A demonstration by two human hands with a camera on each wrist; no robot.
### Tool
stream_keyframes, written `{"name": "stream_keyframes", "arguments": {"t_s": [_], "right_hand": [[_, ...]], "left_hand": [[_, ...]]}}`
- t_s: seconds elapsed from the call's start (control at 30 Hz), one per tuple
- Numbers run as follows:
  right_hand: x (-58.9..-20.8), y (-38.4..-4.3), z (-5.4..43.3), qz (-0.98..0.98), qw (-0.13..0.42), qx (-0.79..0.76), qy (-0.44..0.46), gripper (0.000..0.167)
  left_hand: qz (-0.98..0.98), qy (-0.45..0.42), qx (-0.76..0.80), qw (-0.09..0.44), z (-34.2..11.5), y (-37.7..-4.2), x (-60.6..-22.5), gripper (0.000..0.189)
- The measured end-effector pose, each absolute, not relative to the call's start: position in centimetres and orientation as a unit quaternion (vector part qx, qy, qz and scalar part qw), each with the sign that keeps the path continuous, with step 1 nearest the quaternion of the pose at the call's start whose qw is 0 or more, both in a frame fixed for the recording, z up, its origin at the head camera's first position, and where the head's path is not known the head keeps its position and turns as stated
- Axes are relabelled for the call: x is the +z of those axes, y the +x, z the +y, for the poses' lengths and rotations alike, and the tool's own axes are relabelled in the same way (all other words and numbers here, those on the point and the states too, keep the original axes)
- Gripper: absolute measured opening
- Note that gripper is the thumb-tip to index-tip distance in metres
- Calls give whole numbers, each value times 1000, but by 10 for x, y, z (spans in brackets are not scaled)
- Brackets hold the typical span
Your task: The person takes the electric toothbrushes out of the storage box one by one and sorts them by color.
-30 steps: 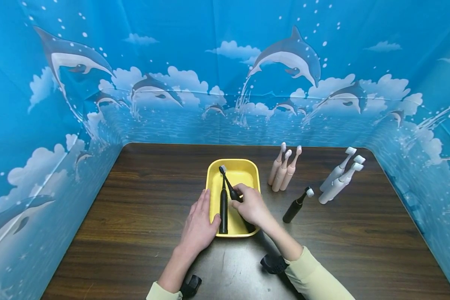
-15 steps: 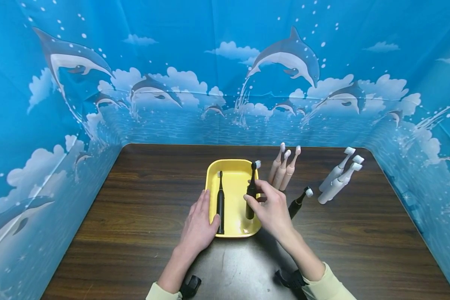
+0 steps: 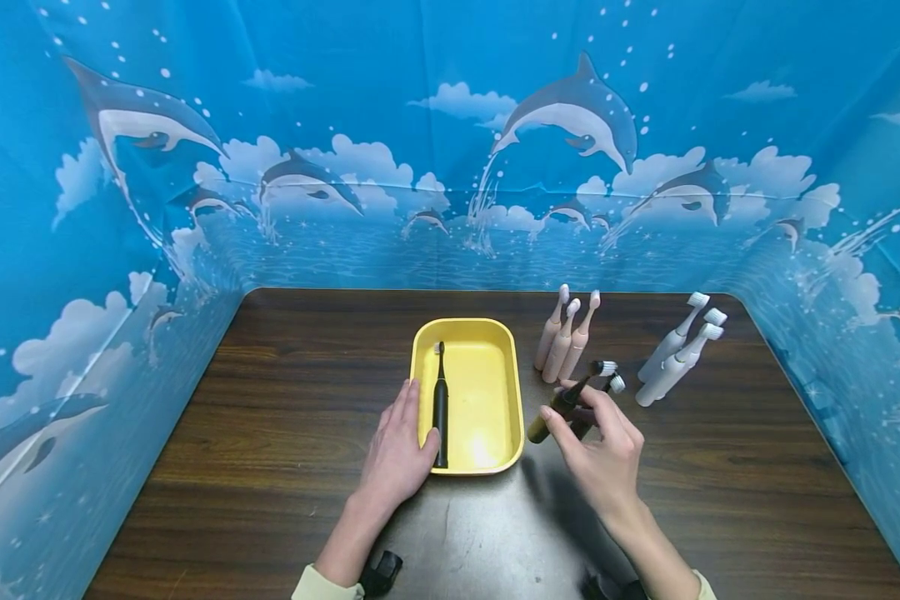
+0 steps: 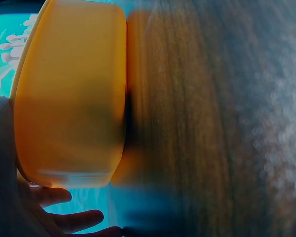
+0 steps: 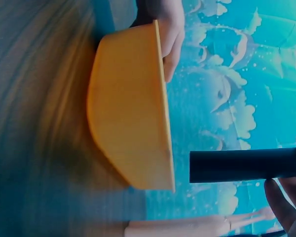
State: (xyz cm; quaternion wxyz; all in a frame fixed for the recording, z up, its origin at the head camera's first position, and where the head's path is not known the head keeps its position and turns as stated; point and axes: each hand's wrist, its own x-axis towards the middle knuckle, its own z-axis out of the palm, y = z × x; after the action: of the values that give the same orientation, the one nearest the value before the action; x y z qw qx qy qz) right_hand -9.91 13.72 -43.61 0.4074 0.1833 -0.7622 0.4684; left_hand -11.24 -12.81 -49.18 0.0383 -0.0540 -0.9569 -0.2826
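My right hand (image 3: 603,450) pinches a black electric toothbrush (image 3: 540,427) by its handle, tilted in the air just right of the yellow tray (image 3: 487,400). In the right wrist view the dark handle (image 5: 237,166) points toward the tray wall. Behind my right fingers stands another black toothbrush (image 3: 615,384), mostly hidden. My left hand (image 3: 399,446) holds the tray's left side, thumb over the rim and fingers along the outside. One more black toothbrush (image 3: 440,408) lies lengthwise in the tray, by the left wall.
Several pink toothbrushes (image 3: 567,342) stand close together at the tray's back right. Farther right is a group of white ones (image 3: 671,367). A dolphin-print cloth (image 3: 435,167) surrounds the dark wooden table (image 3: 292,400) at the back and sides.
My right hand has lifted one black toothbrush out of the tray, turned it more upright and carried it right, beside the standing black one. The left hand stays put.
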Motion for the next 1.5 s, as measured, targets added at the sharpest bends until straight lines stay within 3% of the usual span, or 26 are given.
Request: {"name": "stream_keyframes", "arguments": {"t_s": [0.1,0.3,0.57,0.8,1.5], "right_hand": [[-443,-95,144,-754,429,469,169,46],[-453,-86,156,-740,451,477,146,39],[-473,-78,172,-759,449,459,106,34],[-485,-81,181,-772,450,442,79,40],[-495,-90,186,-776,449,439,54,43]], "left_hand": [[-957,-52,-284,38,-128,-112,-491,78],[-957,-50,-284,37,-128,-112,-490,78],[-957,-48,-283,32,-128,-113,-490,78],[-957,-48,-285,33,-129,-113,-491,78],[-955,-53,-289,34,-130,-112,-492,78]]}}
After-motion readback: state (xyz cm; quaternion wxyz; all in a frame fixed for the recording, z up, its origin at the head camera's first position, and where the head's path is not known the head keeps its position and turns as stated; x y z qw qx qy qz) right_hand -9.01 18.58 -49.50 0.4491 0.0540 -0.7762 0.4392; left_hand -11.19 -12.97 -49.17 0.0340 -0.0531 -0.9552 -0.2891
